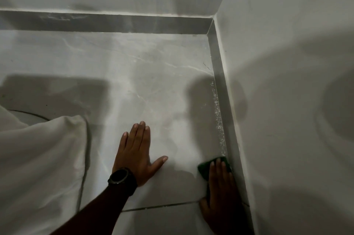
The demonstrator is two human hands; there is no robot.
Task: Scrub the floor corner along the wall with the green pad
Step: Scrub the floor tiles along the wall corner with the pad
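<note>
green pad point(206, 167) dark, flattened under right hand point(220, 186), which presses on it against the skirting point(226, 119). left hand point(136, 154) open, flat on grey marbled floor point(134, 73); wet foam streak ahead of the pad.

Pale grey marble-veined floor tiles point(153, 73) met plain white painted walls point(287, 62) at a glossy grey skirting strip point(115, 22). Dim light cast soft shadows; rumpled white cloth point(38, 154) lay left.
</note>
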